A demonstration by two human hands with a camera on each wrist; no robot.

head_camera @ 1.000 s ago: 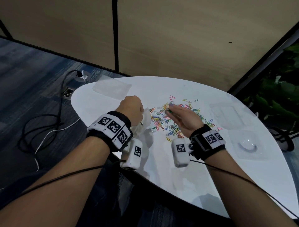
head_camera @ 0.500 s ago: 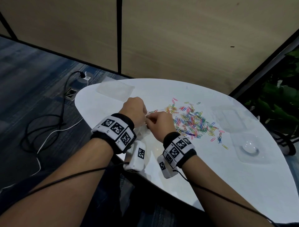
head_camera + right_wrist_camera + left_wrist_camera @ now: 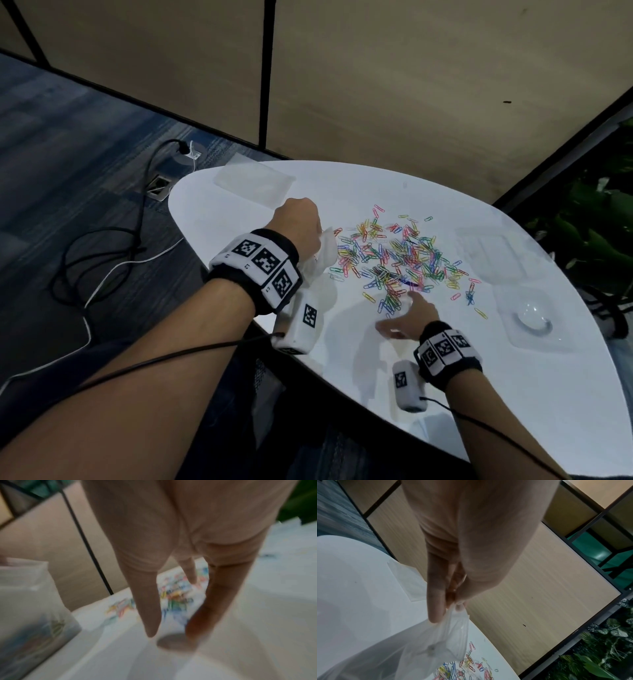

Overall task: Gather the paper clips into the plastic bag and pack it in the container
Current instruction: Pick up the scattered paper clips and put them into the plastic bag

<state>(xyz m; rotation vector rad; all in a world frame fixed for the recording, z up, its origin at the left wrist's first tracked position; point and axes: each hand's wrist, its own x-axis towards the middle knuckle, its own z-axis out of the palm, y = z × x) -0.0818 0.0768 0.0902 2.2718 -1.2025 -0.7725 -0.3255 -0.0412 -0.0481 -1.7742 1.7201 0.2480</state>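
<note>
**Bag held up, clips still scattered**

The left hand pinches the top edge of the plastic bag between thumb and fingers, left of centre in the head view. The paper clips lie spread across the middle of the white tabletop, just right of the bag. The right hand hovers at the pile's lower edge, fingers spread and holding nothing. Clear containers sit at the right, a flat clear sheet at upper left. The blurred right wrist view shows colour inside the bag.
</note>
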